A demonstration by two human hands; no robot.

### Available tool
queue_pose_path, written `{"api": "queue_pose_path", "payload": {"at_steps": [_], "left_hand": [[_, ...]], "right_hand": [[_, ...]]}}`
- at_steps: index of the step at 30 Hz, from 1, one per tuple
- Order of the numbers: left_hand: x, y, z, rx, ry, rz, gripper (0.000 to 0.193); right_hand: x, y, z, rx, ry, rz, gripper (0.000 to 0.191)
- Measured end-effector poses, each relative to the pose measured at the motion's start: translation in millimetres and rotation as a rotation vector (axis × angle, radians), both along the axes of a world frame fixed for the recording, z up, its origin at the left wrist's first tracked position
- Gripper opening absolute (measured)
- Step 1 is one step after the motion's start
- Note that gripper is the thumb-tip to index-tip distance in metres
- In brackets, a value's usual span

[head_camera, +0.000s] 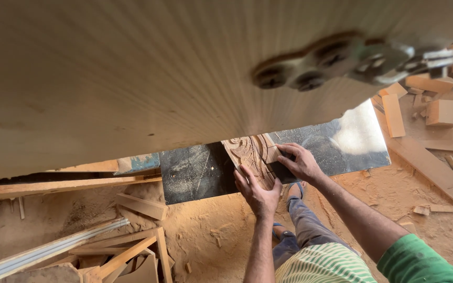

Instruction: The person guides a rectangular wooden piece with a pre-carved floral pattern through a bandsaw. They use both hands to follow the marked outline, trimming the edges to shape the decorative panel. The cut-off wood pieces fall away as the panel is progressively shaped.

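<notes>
- My left hand [257, 193] lies flat, fingers spread, pressing the one carved wood piece [252, 154] onto the dark metal surface [195, 173].
- My right hand [300, 162] curls loosely over the piece's near edge, fingers bent, pinching nothing else.
- The big pale panel [132, 73] hides the piece's far end, so I judge my fingers could slide somewhere unseen.
- Sawdust on the metal could let it slip.
- Count: two hands, one carving, at least six loose wood blocks [446, 111] on the floor to my right.
</notes>
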State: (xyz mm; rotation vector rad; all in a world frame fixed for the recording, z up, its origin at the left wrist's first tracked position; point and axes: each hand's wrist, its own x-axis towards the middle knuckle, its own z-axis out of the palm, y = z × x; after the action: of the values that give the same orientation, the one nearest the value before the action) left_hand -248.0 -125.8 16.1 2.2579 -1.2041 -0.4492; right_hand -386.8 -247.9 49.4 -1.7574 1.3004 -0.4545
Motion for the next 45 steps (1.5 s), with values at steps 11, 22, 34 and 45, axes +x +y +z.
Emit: {"api": "queue_pose_path", "payload": {"at_steps": [11, 22, 34, 45], "left_hand": [[-3, -6, -7, -0.026, -0.022, 0.020, 0.125], [-11, -11, -3, -0.011, 0.012, 0.038, 0.125], [-26, -19, 5, -0.029, 0.024, 0.081, 0.127], [-32, -29, -2, 0.023, 0.039, 0.114, 0.127]], "right_hand": [[5, -2, 2, 0.010, 0.002, 0.000, 0.048], [0, -13, 7, -0.073, 0.083, 0.058, 0.047], [-7, -18, 12, 0.000, 0.013, -0.001, 0.047], [0, -19, 17, -0.023, -0.009, -0.067, 0.043]]}}
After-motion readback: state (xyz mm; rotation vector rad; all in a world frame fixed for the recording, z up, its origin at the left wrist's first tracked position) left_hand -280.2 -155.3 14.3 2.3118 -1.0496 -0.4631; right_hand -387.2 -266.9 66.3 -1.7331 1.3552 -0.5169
